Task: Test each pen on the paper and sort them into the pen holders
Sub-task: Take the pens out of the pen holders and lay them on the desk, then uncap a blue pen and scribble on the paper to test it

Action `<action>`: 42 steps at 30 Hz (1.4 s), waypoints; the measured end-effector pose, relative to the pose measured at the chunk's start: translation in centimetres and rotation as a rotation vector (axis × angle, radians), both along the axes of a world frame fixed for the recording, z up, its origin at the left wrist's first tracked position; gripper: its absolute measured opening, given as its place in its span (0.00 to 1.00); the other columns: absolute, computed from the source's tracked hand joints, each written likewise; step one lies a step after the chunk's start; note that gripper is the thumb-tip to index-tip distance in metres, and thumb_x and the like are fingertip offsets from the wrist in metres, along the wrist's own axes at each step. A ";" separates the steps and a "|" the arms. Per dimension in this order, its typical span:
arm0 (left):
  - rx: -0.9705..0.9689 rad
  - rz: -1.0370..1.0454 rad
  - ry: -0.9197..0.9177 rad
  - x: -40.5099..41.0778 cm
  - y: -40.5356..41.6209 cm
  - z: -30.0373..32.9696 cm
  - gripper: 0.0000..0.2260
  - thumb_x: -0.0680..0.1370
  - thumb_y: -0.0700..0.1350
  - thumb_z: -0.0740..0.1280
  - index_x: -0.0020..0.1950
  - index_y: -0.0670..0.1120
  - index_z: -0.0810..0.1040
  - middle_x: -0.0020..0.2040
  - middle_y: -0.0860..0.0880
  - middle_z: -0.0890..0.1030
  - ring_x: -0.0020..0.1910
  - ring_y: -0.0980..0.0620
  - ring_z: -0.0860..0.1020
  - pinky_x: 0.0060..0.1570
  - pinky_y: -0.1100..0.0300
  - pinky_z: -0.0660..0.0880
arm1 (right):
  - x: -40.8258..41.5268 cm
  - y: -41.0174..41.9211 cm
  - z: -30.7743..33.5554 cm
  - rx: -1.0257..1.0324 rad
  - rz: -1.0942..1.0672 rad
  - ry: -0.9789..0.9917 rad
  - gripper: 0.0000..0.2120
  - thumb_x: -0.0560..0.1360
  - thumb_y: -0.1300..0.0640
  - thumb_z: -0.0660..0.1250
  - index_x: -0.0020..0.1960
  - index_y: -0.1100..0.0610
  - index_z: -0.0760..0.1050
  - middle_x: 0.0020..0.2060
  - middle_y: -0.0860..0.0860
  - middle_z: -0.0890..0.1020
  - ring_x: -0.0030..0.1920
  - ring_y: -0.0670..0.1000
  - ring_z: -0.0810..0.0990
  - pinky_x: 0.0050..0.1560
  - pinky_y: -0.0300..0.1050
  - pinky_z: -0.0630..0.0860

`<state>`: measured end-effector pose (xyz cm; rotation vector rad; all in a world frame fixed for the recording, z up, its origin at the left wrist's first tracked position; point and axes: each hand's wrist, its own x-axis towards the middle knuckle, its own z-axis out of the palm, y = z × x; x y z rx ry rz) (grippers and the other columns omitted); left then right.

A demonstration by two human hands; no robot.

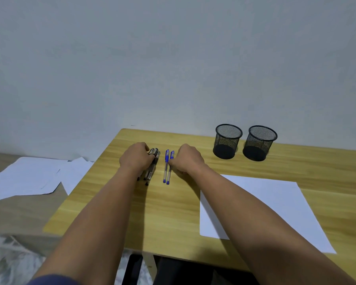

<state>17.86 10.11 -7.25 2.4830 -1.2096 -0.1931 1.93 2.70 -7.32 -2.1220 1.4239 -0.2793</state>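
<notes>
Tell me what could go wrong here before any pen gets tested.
The left hand covers a loose bunch of black pens; lifting one could roll the others toward the table edge. The pen holders are identical, so sorting could get mixed. The paper lies loose and may slide.

Light wooden table [173,212] against a plain pale wall [173,58], loose white sheets [35,175] scattered on a lower surface to its left, dark object [183,272] under the near edge
</notes>
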 end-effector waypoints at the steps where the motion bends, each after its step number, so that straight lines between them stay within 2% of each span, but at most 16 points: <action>1: -0.004 -0.003 -0.003 -0.1 0.0 -0.1 0.16 0.77 0.52 0.68 0.65 0.51 0.78 0.59 0.49 0.81 0.55 0.46 0.80 0.44 0.54 0.73 | 0.0 0.1 0.0 -0.011 -0.009 0.001 0.15 0.73 0.48 0.77 0.41 0.55 0.73 0.36 0.51 0.78 0.41 0.58 0.80 0.31 0.43 0.67; 4: -0.015 -0.005 0.008 -0.2 0.0 -0.3 0.16 0.77 0.52 0.69 0.63 0.51 0.78 0.54 0.49 0.82 0.50 0.47 0.80 0.42 0.55 0.75 | 0.1 0.5 0.0 -0.045 -0.019 0.023 0.13 0.74 0.50 0.76 0.46 0.55 0.73 0.41 0.51 0.78 0.44 0.57 0.79 0.32 0.44 0.67; 7: -0.020 -0.012 0.004 -0.4 0.1 -0.5 0.15 0.77 0.51 0.69 0.62 0.50 0.78 0.53 0.49 0.82 0.49 0.46 0.80 0.44 0.53 0.78 | 0.1 0.9 -0.1 -0.073 -0.019 0.050 0.15 0.76 0.51 0.75 0.42 0.53 0.69 0.45 0.52 0.79 0.46 0.57 0.79 0.39 0.47 0.73; 9: -0.025 -0.033 -0.006 -0.6 0.3 -0.3 0.16 0.77 0.51 0.69 0.64 0.50 0.77 0.57 0.48 0.81 0.54 0.45 0.79 0.48 0.49 0.80 | -0.4 1.0 0.4 -0.099 -0.031 0.063 0.16 0.77 0.51 0.74 0.40 0.52 0.67 0.45 0.52 0.79 0.47 0.57 0.79 0.42 0.48 0.73; 12: -0.025 -0.108 -0.045 -1.2 0.4 0.3 0.21 0.78 0.52 0.68 0.71 0.51 0.73 0.67 0.47 0.77 0.65 0.43 0.74 0.57 0.44 0.77 | -1.9 0.7 1.7 -0.116 -0.058 0.028 0.14 0.76 0.48 0.73 0.41 0.55 0.72 0.42 0.51 0.80 0.46 0.58 0.81 0.41 0.48 0.73; 15: -0.105 -0.222 -0.054 -2.3 0.2 1.5 0.26 0.79 0.51 0.68 0.77 0.53 0.68 0.72 0.48 0.73 0.69 0.42 0.70 0.62 0.43 0.74 | -4.4 0.0 3.2 0.058 -0.053 -0.243 0.14 0.73 0.52 0.74 0.33 0.57 0.76 0.32 0.51 0.85 0.39 0.57 0.85 0.39 0.51 0.79; 16: -0.151 -0.279 -0.027 -2.9 0.0 2.0 0.28 0.78 0.50 0.68 0.78 0.54 0.66 0.73 0.49 0.72 0.70 0.42 0.71 0.63 0.44 0.73 | -5.4 -0.2 3.7 0.132 -0.045 -0.329 0.12 0.73 0.55 0.73 0.34 0.60 0.78 0.32 0.53 0.87 0.36 0.56 0.86 0.37 0.50 0.80; 18: -0.214 -0.415 0.021 -4.5 -0.2 2.9 0.30 0.77 0.49 0.71 0.78 0.55 0.66 0.74 0.52 0.73 0.71 0.47 0.72 0.65 0.47 0.73 | -7.8 -0.2 4.8 0.238 -0.047 -0.446 0.08 0.76 0.59 0.73 0.44 0.64 0.84 0.37 0.56 0.88 0.29 0.53 0.82 0.29 0.41 0.77; 20: -0.221 -0.533 -0.040 -6.5 -0.4 3.7 0.26 0.77 0.49 0.72 0.75 0.55 0.72 0.70 0.54 0.77 0.68 0.50 0.75 0.62 0.50 0.75 | -10.4 0.2 5.8 0.307 -0.064 -0.536 0.07 0.78 0.61 0.74 0.51 0.65 0.84 0.39 0.55 0.86 0.28 0.49 0.80 0.30 0.38 0.74; 23: -0.290 -0.607 -0.190 -9.6 -0.5 4.5 0.12 0.79 0.49 0.70 0.61 0.52 0.83 0.56 0.54 0.85 0.57 0.48 0.80 0.52 0.50 0.78 | -14.3 0.6 7.2 0.386 -0.062 -0.612 0.04 0.78 0.59 0.75 0.50 0.60 0.85 0.41 0.54 0.88 0.33 0.48 0.82 0.37 0.42 0.76; 25: -0.332 -0.633 -0.221 -11.5 -0.3 5.1 0.08 0.80 0.49 0.69 0.57 0.51 0.85 0.51 0.53 0.86 0.52 0.47 0.80 0.48 0.50 0.77 | -16.9 0.9 8.0 0.451 -0.088 -0.660 0.06 0.79 0.59 0.75 0.53 0.60 0.85 0.42 0.53 0.88 0.35 0.47 0.82 0.38 0.41 0.76; 30: -0.373 -0.665 -0.195 -15.7 -0.1 6.0 0.09 0.80 0.52 0.68 0.56 0.52 0.85 0.48 0.51 0.86 0.49 0.45 0.80 0.44 0.48 0.78 | -21.7 1.1 8.6 0.634 -0.204 -0.940 0.05 0.80 0.54 0.73 0.51 0.56 0.84 0.44 0.51 0.88 0.35 0.46 0.81 0.39 0.39 0.77; 34: -0.369 -0.699 -0.111 -18.8 -0.1 6.7 0.10 0.79 0.54 0.67 0.53 0.52 0.85 0.44 0.51 0.86 0.45 0.46 0.81 0.43 0.47 0.78 | -22.7 1.6 7.7 0.479 -0.264 -1.022 0.05 0.81 0.54 0.73 0.53 0.56 0.83 0.38 0.49 0.84 0.32 0.45 0.77 0.31 0.36 0.73; 36: -0.385 -0.693 -0.006 -19.9 0.0 6.8 0.15 0.78 0.58 0.64 0.52 0.51 0.85 0.42 0.51 0.85 0.43 0.47 0.82 0.43 0.46 0.78 | -22.8 1.8 7.4 0.405 -0.298 -1.096 0.06 0.82 0.55 0.72 0.55 0.57 0.82 0.36 0.48 0.83 0.31 0.45 0.75 0.28 0.35 0.71; 38: -0.418 -0.699 0.093 -20.6 0.2 6.5 0.17 0.77 0.61 0.61 0.50 0.51 0.83 0.40 0.51 0.85 0.43 0.48 0.82 0.44 0.45 0.78 | -22.9 1.9 7.3 0.364 -0.324 -1.136 0.06 0.83 0.54 0.71 0.52 0.57 0.82 0.34 0.47 0.82 0.31 0.46 0.75 0.26 0.35 0.70; 42: -0.459 -0.706 0.181 -21.2 0.6 5.8 0.15 0.81 0.58 0.61 0.48 0.49 0.81 0.39 0.50 0.83 0.42 0.47 0.80 0.42 0.46 0.77 | -22.9 1.9 7.0 0.340 -0.347 -1.148 0.08 0.83 0.54 0.70 0.47 0.55 0.81 0.33 0.48 0.80 0.30 0.46 0.73 0.24 0.35 0.67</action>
